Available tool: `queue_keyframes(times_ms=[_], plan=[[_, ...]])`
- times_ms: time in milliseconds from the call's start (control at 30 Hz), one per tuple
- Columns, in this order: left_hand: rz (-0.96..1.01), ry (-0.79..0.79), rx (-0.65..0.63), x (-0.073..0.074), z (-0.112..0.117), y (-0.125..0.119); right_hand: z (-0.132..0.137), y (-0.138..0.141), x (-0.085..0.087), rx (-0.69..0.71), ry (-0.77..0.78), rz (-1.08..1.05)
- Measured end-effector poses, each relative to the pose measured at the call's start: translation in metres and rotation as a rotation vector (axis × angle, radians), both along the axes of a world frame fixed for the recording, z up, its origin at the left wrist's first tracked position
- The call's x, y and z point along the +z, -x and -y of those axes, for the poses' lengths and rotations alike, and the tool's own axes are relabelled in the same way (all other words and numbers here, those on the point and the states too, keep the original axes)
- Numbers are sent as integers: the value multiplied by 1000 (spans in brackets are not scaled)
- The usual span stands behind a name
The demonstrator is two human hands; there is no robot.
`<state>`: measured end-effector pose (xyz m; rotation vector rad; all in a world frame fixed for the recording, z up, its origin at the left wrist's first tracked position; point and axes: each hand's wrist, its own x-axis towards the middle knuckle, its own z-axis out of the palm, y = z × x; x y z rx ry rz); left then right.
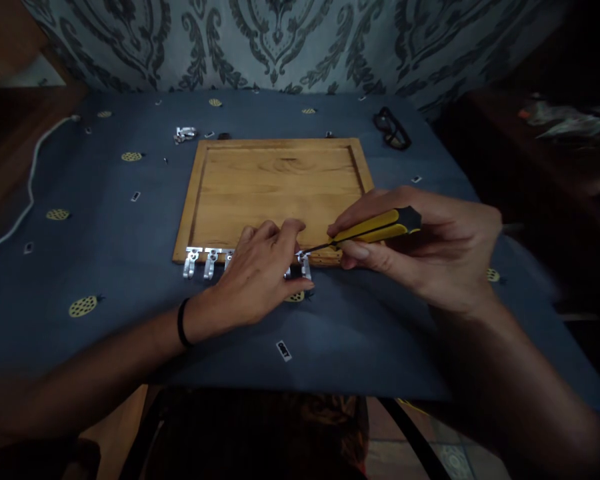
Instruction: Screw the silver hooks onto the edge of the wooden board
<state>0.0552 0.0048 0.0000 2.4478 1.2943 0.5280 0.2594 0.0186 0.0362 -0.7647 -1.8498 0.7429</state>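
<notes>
A wooden board with a raised rim lies on the blue cloth. Along its near edge sit several shiny metal hooks. My left hand rests over the near edge with its fingers curled and pressed on a metal hook there. My right hand is closed round a yellow and black screwdriver. The screwdriver's thin shaft points left, and its tip meets the hook by my left fingertips. My left wrist wears a black band.
The blue cloth has yellow patterned spots and small dark tags on it. More metal parts lie at the back left. Black glasses lie at the back right. A white cable runs down the left side. Patterned fabric hangs behind.
</notes>
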Motion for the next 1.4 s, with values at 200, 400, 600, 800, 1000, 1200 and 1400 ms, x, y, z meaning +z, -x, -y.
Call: queue_keyframes(times_ms=[200, 400, 600, 800, 1000, 1200, 1400], plan=[[9, 0, -2, 0, 0, 0, 1, 0, 2, 3, -9, 12], [-5, 5, 2, 1, 0, 0, -2, 3, 0, -56, 37, -34], [-2, 24, 4, 2, 0, -1, -9, 11, -10, -217, -69, -99], [5, 33, -7, 1, 0, 0, -4, 15, -11, -396, -181, -288], [11, 36, -2, 1, 1, 0, -5, 13, -9, -376, -138, -243], [4, 41, -4, 3, 0, 0, -7, 16, -12, -303, -55, -200], [4, 33, -7, 2, 0, 0, -4, 20, -9, -290, -4, -208]])
